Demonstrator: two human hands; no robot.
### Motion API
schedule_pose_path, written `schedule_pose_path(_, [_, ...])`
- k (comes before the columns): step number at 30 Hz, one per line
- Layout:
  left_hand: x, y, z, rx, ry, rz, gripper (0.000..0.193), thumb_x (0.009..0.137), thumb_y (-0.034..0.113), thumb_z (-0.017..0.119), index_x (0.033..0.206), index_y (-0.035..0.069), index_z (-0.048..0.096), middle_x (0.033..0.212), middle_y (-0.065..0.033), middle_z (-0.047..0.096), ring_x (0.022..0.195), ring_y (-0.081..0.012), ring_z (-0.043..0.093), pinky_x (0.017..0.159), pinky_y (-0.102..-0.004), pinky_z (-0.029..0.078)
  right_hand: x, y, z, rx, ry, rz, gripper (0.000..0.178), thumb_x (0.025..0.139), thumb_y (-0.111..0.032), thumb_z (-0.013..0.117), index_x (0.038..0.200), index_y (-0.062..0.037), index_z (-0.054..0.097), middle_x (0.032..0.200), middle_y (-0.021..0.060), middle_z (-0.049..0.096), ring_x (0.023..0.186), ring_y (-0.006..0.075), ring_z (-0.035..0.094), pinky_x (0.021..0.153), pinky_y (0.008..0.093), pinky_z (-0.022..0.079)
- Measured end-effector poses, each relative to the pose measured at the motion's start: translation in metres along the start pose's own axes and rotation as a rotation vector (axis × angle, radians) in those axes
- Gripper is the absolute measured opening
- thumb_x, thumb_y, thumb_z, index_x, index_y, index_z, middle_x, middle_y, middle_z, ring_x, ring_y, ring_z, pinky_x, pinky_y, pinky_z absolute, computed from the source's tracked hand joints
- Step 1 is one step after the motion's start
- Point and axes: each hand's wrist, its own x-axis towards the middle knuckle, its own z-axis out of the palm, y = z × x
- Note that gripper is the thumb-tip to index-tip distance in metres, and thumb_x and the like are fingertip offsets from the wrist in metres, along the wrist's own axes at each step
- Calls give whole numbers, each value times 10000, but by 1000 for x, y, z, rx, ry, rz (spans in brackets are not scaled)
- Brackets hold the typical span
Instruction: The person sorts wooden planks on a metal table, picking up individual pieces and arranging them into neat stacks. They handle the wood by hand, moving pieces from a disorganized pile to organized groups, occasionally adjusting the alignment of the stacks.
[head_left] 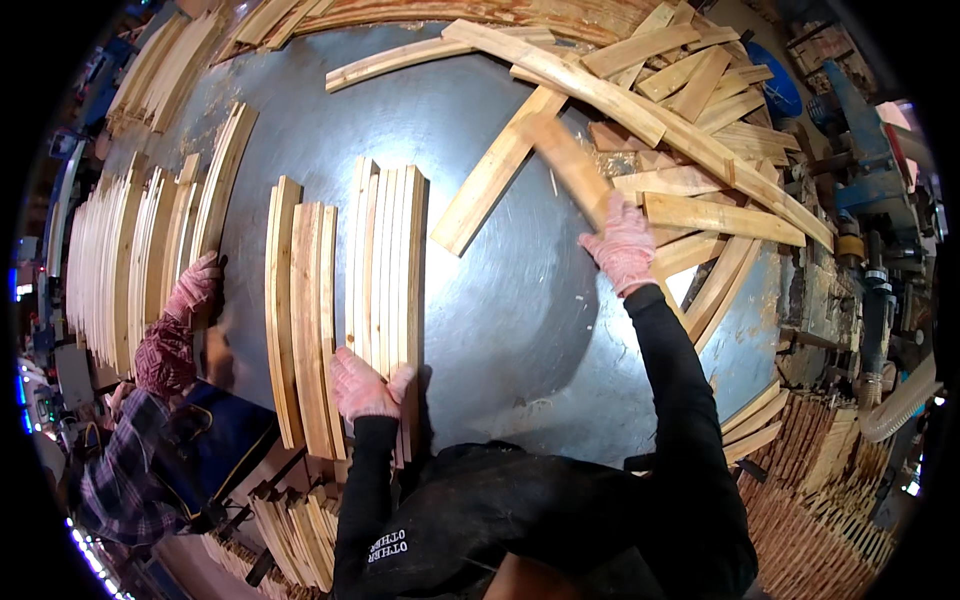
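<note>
Both hands wear pink gloves. My right hand is closed on the near end of a short wooden board, which is smeared by motion and reaches out over the edge of a loose pile. My left hand spans the near end of a row of narrow wooden strips, fingers on the left side and thumb on the right. The strips stand on edge, side by side. Directly left of them lies another small group of strips. A longer board lies slanted between the row and the pile.
A jumbled pile of boards covers the far right of the metal table. At left, a co-worker's gloved hand touches long rows of strips. Machinery and a hose stand at right, above stacked wood.
</note>
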Motion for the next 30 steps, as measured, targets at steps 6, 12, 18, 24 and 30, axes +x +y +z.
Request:
schedule_pose_path(6, [15, 124, -42, -1672, -531, -87, 848, 871, 242, 690, 1502, -38, 197, 1355, -219, 468, 1200, -301, 509, 982, -391, 448, -4, -49, -8, 619, -441, -467, 592, 935, -435, 590, 1338, -7, 520, 1279, 230, 590, 1239, 334, 543, 1034, 375, 425])
schedule_pose_path(12, [55, 165, -18, -1787, -834, -258, 366, 876, 284, 705, 1098, 8, 616, 941, -68, 670, 834, -147, 624, 762, -308, 520, 154, -47, -30, -155, 433, -524, 968, 760, -617, 676, 1477, -55, 350, 1440, 227, 460, 1321, 369, 453, 1101, 449, 340])
schedule_pose_path(18, [65, 127, 16, -1571, -843, -186, 519, 878, 371, 682, 1225, -3, 592, 1027, -100, 672, 926, -176, 638, 857, -314, 512, 260, 41, 2, -397, 13, -130, 874, 790, -347, 689, 1491, -24, 280, 1271, 263, 579, 1155, 409, 582, 946, 470, 478])
schedule_pose_path(24, [64, 149, 4, -2719, -1290, -480, 784, 926, 665, 452, 1356, 10, 480, 1139, -216, 633, 958, -305, 645, 824, -413, 550, 230, 69, -39, 274, -467, -194, 594, 828, -303, 694, 1288, 23, 509, 1038, 201, 667, 955, 318, 667, 824, 384, 532])
schedule_pose_path(30, [63, 162, -5, -2445, -1201, -413, 544, 881, 399, 705, 1250, 27, 559, 830, -80, 644, 757, -197, 651, 709, -334, 552, 98, 35, -84, 1545, -986, 141, 583, 805, -340, 764, 1191, 42, 552, 968, 147, 650, 844, 285, 670, 766, 396, 574])
